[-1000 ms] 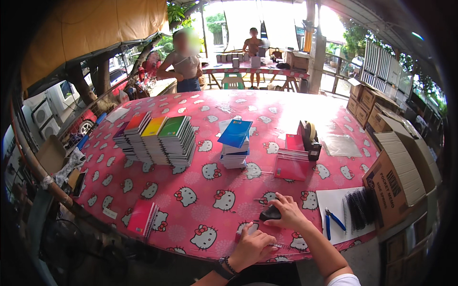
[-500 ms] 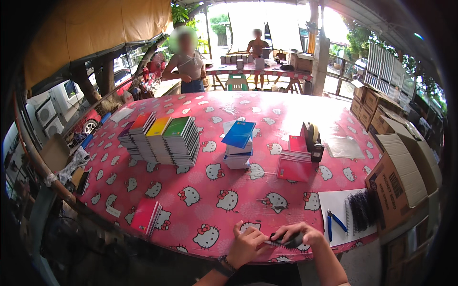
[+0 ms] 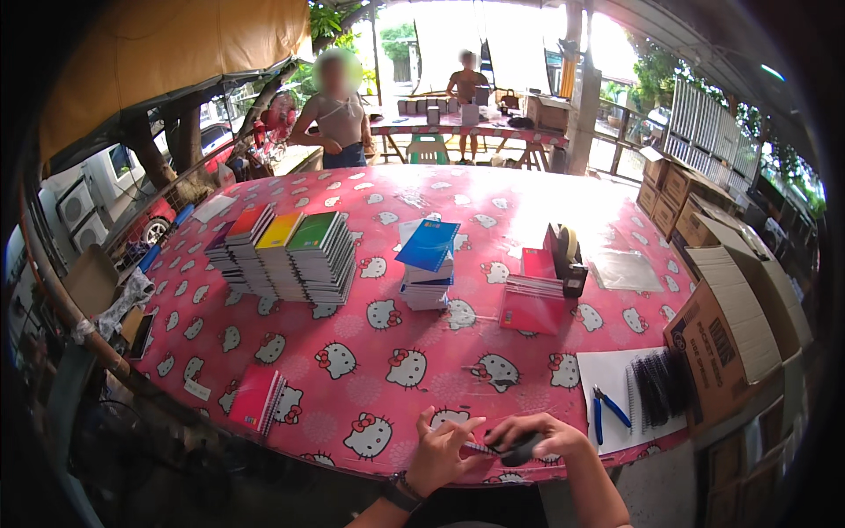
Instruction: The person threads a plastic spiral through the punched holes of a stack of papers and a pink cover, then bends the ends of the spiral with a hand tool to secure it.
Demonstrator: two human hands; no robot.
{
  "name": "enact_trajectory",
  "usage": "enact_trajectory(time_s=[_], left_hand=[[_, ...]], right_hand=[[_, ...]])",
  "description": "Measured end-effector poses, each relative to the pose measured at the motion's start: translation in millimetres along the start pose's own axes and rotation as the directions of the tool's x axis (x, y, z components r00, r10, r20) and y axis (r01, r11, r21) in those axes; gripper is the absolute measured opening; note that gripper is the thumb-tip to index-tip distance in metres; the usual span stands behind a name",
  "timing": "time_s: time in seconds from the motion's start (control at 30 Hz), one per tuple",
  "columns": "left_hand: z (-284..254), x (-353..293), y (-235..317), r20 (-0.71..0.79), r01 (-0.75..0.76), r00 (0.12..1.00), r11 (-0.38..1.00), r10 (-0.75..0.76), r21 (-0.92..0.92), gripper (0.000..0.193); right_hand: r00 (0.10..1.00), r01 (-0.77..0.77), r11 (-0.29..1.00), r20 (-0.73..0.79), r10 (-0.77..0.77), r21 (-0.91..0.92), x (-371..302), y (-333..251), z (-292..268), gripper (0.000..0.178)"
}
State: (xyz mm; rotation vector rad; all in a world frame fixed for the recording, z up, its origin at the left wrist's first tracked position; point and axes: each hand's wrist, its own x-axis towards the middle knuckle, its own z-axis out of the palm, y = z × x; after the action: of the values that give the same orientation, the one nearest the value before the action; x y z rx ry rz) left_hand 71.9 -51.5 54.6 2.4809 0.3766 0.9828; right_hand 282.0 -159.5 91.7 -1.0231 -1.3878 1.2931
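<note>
At the table's near edge, my left hand (image 3: 443,455) pinches a thin notebook (image 3: 476,447), seen almost edge-on, with its thumb and fingers partly spread around it. My right hand (image 3: 539,435) curls over a dark rounded object (image 3: 521,451) at the notebook's right end; motion blur hides its kind. To the right, blue-handled pliers (image 3: 607,412) and several black spiral coils (image 3: 658,392) lie on a white sheet (image 3: 595,370). A small stack of pink notebooks (image 3: 255,396) rests to the left of my hands.
Tall notebook stacks (image 3: 299,255) stand at the far left of the pink patterned table (image 3: 370,352). Blue-covered notebooks (image 3: 429,246), more pink notebooks (image 3: 532,308) and a tape dispenser (image 3: 570,264) stand mid-table. Cardboard boxes (image 3: 717,339) line the right side. Two people are beyond the table.
The whole view has shifted slightly left. My right hand has turned a little over the dark object, which shows rounder and more blurred. My left hand keeps its grip on the notebook.
</note>
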Motion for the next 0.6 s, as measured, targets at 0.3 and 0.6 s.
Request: enact_trajectory(time_s=[0.3, 0.6], left_hand=[[-5, 7, 1, -0.022, 0.038, 0.999, 0.999, -0.037, 0.020, 0.076], [-17, 4, -4, -0.053, 0.127, 0.991, 0.992, -0.126, 0.005, 0.067]], right_hand=[[0.986, -0.164, 0.939, -0.052, 0.155, -0.301, 23, 0, -11, 0.053], [0.957, -0.286, 0.927, -0.111, 0.267, -0.244, 35, 9, -5, 0.047]])
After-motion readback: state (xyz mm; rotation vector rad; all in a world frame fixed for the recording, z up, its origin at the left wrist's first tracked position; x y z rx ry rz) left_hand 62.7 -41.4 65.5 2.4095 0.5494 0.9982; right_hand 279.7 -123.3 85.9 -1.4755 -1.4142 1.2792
